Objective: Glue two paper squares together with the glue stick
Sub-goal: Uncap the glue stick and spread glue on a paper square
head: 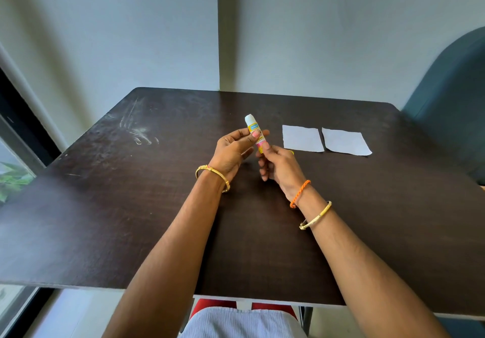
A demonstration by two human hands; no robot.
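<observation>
A small glue stick (254,129) with a yellow label and a white top stands tilted above the middle of the dark table (131,206). My left hand (233,151) pinches its upper part between thumb and fingers. My right hand (277,165) grips its lower end from below. Two white paper squares lie flat side by side to the right of my hands, the nearer one (302,138) and the farther one (345,142), a narrow gap between them. Neither hand touches the paper.
A teal chair back (451,96) rises at the table's right edge. A window frame (18,127) with green leaves behind it runs along the left. A pale wall stands behind the table. Pale scuff marks (139,132) show on the table's left part.
</observation>
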